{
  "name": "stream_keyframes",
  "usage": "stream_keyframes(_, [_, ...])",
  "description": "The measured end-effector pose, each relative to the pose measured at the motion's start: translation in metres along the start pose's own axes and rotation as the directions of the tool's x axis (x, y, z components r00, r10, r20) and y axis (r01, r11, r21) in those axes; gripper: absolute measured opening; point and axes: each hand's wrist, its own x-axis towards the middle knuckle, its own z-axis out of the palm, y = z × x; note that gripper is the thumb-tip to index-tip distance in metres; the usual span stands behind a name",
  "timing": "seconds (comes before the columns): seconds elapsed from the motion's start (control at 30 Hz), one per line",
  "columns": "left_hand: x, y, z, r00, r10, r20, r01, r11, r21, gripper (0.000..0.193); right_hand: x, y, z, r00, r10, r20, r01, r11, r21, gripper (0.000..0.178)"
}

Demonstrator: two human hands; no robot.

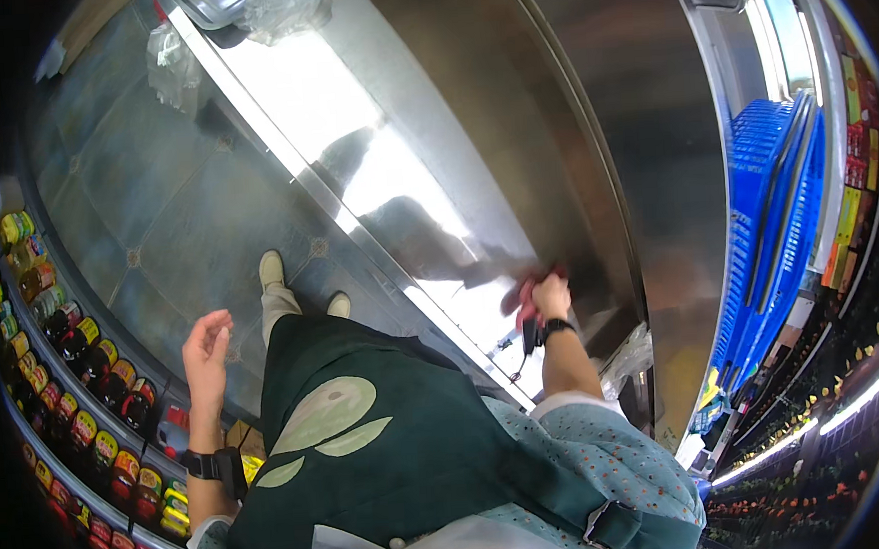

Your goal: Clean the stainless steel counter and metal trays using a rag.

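My right hand [550, 297], with a black band on its wrist, reaches over the shiny steel counter [405, 192]. Its fingers are closed on a crumpled reddish cloth [526, 296], which is against the metal. Just below the cloth lies a small dark object [531, 335]; its kind is too small to make out. My left hand [208, 346] hangs in the air above the tiled floor, open and holding nothing. A dark device is strapped to that wrist. A dark green apron covers my front.
Bottles and jars fill the curved shelves [117, 376] at left. Stacked blue shopping baskets [765, 228] stand beyond the counter at right. Clear plastic bags [172, 62] hang at the counter's far end. Another plastic bag [628, 359] lies by my right arm.
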Motion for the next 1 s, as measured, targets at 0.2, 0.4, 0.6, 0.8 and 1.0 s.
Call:
stream_keyframes(0.2, [0.023,0.001,-0.014,0.997,-0.017,0.069,0.016,1.0,0.011,0.025,-0.031,-0.015,-0.015,0.989,-0.125,-0.08,0.143,0.942,0.303,0.043])
stream_keyframes(0.4, [0.063,0.062,0.011,0.97,0.038,0.239,-0.084,0.979,0.185,0.026,-0.074,-0.188,-0.033,0.771,-0.54,-0.337,0.636,0.678,0.368,0.05])
stream_keyframes(0.6, [0.052,0.096,0.044,0.944,0.134,0.301,-0.22,0.937,0.272,0.027,-0.09,-0.113,0.02,0.889,-0.346,-0.299,0.457,0.696,0.554,0.045])
stream_keyframes(0.8, [-0.006,0.06,0.087,0.936,0.123,0.33,-0.223,0.933,0.283,0.026,-0.071,0.082,0.085,0.938,-0.199,-0.284,0.343,0.408,0.846,0.035])
stream_keyframes(1.0, [-0.068,0.022,0.156,0.91,0.054,0.41,-0.195,0.93,0.31,0.026,-0.074,0.281,0.07,0.985,0.019,-0.174,0.175,-0.057,0.983,0.046])
